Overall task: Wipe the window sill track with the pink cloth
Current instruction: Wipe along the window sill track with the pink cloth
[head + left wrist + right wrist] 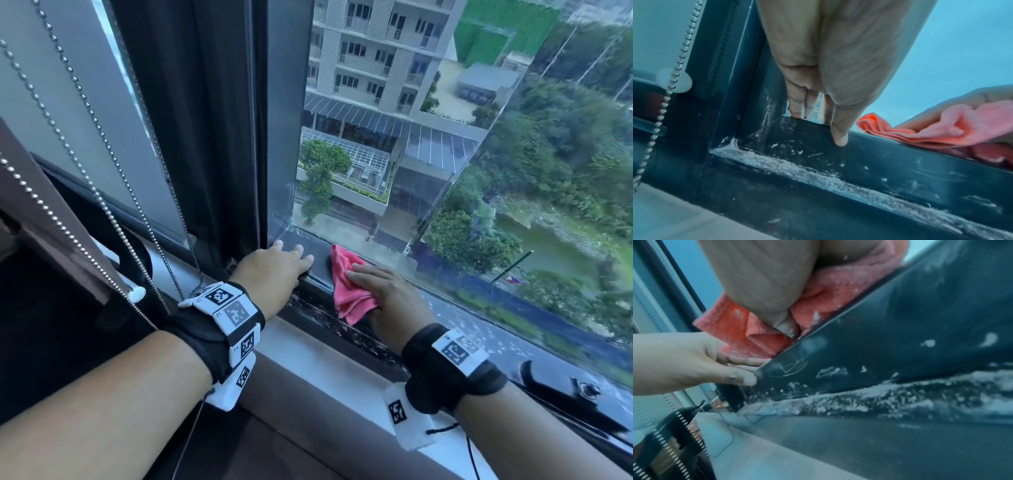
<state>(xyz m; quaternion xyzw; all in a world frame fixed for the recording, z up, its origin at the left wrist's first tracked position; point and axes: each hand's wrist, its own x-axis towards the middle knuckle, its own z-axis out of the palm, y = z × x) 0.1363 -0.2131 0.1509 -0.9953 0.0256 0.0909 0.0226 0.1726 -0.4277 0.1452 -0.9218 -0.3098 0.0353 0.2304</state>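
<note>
Pink cloth (347,287), bunched on the dark sill rail and draping toward the dusty track (349,330), pressed by right hand (383,291), fingers straight and together, for wiping; left hand (274,267), fingers slightly spread, rests on rail left, likely bracing.

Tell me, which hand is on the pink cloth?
The right hand is: it presses the pink cloth flat onto the dark window frame rail. The left hand only rests bare on that rail, beside the cloth.
</note>
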